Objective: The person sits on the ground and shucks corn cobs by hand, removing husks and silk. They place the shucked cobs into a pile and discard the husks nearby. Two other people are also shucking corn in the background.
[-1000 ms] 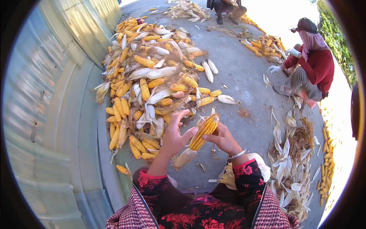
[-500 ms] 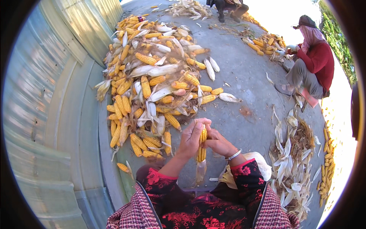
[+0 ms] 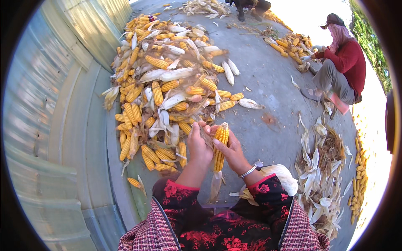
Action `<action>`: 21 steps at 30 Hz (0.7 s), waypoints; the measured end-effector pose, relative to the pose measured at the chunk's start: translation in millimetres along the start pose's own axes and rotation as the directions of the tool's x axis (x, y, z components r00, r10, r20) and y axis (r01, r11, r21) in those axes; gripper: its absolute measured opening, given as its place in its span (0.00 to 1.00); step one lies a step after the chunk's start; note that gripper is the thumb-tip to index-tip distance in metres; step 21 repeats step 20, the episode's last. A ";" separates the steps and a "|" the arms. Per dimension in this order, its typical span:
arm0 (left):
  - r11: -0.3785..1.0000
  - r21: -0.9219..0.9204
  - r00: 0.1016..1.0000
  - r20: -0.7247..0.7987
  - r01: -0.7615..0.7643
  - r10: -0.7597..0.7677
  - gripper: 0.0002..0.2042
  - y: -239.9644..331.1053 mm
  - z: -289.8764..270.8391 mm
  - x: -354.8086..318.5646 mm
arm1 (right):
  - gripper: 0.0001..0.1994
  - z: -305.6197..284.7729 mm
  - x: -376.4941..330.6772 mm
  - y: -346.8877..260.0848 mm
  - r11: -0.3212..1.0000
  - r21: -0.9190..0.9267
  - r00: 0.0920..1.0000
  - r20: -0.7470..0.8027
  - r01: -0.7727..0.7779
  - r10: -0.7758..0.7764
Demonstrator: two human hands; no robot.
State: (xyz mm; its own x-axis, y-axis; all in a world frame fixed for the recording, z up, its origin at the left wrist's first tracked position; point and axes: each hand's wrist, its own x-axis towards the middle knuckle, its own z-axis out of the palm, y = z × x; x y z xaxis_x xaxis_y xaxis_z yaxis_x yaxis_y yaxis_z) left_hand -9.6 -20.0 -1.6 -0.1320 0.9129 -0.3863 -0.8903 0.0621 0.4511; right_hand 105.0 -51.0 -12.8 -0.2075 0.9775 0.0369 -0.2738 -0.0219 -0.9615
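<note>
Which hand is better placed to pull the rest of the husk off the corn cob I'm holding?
Probably the left hand: its fingers pinch the dry husk strands at the cob's top. The right hand wraps the corn cob, holding it upright.

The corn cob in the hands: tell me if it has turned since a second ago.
Yes. The corn cob lay tilted across the hands; now it stands nearly upright between left hand and right hand, beside the unmoved corn pile.

Corn cob [image 3: 220, 144]: glossy yellow kernels, bumpy; its husk [image 3: 215, 187] papery, pale, matt. Husk heap [image 3: 320, 167]: dry, fibrous, crinkled. Ground [image 3: 268, 83]: rough grey concrete, matt. Wall [image 3: 37, 104]: ribbed sheet metal, dull sheen. Sleeve [image 3: 268, 194]: soft printed cloth. Bangle [image 3: 248, 171]: shiny metal.
</note>
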 end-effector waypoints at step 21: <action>-0.079 0.825 0.608 0.474 -0.560 0.636 0.22 104.6 -32.4 15.7 | 0.15 -81.9 24.1 -33.9 0.943 0.171 0.800 -0.585 0.284 -0.135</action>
